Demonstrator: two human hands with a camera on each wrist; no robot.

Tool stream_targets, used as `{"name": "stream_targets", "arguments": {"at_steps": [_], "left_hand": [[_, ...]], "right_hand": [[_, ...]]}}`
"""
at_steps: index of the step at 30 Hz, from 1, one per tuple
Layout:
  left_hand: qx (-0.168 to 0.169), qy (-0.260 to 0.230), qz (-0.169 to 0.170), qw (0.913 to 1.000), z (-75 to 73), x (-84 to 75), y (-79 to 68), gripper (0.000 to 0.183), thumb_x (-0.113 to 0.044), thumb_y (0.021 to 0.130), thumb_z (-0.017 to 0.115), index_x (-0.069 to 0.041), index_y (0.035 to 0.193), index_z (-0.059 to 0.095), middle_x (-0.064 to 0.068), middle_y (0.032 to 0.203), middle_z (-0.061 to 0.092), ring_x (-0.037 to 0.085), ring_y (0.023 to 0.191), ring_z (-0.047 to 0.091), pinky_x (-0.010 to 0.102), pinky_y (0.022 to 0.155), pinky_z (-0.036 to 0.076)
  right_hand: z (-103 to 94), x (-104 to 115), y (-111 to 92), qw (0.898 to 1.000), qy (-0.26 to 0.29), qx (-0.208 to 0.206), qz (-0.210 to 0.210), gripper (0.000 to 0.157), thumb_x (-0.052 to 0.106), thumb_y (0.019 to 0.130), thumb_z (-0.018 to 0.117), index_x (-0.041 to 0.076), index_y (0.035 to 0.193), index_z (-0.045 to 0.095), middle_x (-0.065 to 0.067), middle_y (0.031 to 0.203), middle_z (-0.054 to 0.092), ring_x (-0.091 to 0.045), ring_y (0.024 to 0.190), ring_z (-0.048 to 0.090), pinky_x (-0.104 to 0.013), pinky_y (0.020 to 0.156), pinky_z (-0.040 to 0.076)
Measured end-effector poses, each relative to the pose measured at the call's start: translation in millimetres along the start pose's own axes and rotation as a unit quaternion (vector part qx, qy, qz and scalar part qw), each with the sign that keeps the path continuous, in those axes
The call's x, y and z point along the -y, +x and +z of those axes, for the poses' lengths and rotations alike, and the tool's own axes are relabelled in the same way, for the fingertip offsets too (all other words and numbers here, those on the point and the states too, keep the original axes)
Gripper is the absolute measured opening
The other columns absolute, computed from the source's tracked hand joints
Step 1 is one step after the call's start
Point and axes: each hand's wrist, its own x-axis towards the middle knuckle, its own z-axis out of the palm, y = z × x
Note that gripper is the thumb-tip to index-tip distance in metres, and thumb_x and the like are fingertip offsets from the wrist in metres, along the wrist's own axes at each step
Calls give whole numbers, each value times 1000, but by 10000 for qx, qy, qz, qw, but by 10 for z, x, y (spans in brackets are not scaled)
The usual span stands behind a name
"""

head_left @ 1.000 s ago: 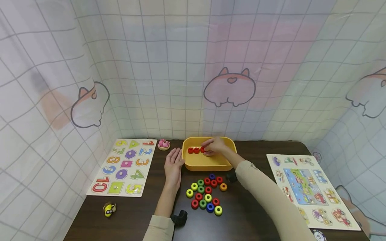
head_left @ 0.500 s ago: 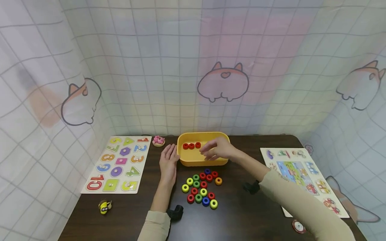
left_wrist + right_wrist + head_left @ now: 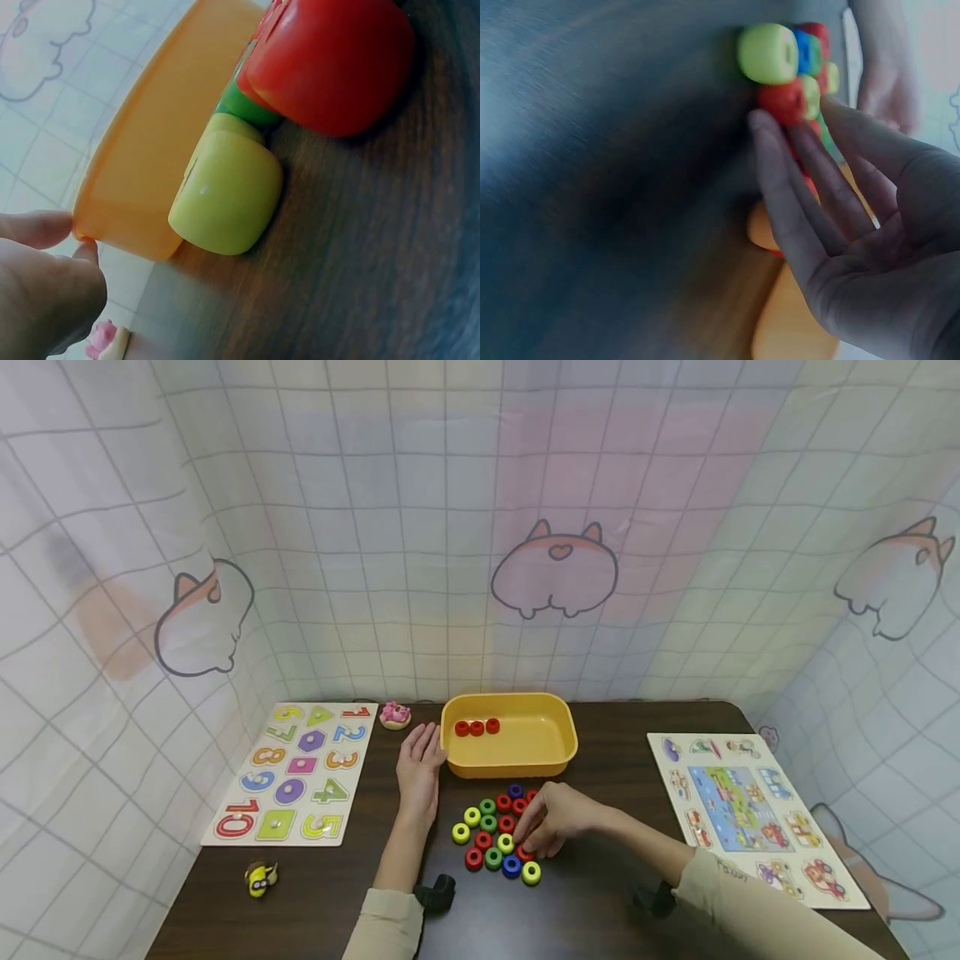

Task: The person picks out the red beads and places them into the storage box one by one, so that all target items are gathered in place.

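My left hand [image 3: 420, 772] lies beside the yellow tray [image 3: 510, 771], fingers extended, with its thumb and a fingertip touching the tray's left corner. Three red ring-shaped beads [image 3: 477, 728] stand in a row inside the tray, toward the left. In front of it is a loose cluster of red, yellow, green and blue beads. My right hand [image 3: 557, 818] is over the cluster's right side, fingertips spread around a red bead [image 3: 782, 103] beside a yellow-green bead [image 3: 768, 54]. In the head view this hand partly hides the red bead and covers others.
A number-and-shape puzzle board [image 3: 292, 777] lies on the left, with a pink figurine [image 3: 395, 715] near its top corner. A small yellow toy [image 3: 259, 878] is below that board. A picture puzzle board [image 3: 757, 818] lies on the right.
My right hand let go of the third red bead in the tray, lifted away, and moved down toward me to the bead cluster. My left hand stayed at the tray's corner.
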Motion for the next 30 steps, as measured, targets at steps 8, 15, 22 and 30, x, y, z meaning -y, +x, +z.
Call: {"name": "stream_targets", "arguments": {"at_steps": [8, 15, 22, 30], "left_hand": [[-1, -28, 5, 10000, -33, -2, -2, 62, 20, 91, 47, -6, 146, 32, 15, 150, 37, 29, 143, 33, 47, 116, 26], [-66, -98, 101, 9999, -86, 68, 54, 62, 21, 91, 45, -8, 145, 34, 17, 152, 36, 27, 142, 35, 48, 116, 26], [-65, -10, 251, 9997, -110, 147, 94, 63, 19, 91, 47, -7, 147, 33, 21, 154, 33, 25, 140, 39, 46, 115, 29], [0, -111, 172, 9998, -68, 117, 61, 64, 20, 91, 46, -7, 147, 32, 18, 153, 35, 27, 141, 36, 47, 115, 29]], "right_hand": [[108, -93, 45, 9991, 375, -58, 163, 16, 1, 80, 78, 3, 95, 77, -15, 87, 74, -35, 70, 72, -50, 61, 59], [-69, 65, 73, 9982, 603, 15, 65, 18, -2, 81, 74, -1, 100, 75, -18, 92, 73, -39, 71, 71, -51, 63, 59], [-544, 344, 241, 9956, 848, -402, 52, 23, 3, 86, 71, -2, 108, 72, -20, 96, 73, -42, 82, 71, -56, 74, 56], [-1006, 355, 710, 9858, 737, -1469, 351, 26, 0, 88, 69, -4, 113, 69, -20, 102, 72, -44, 90, 69, -56, 81, 55]]}}
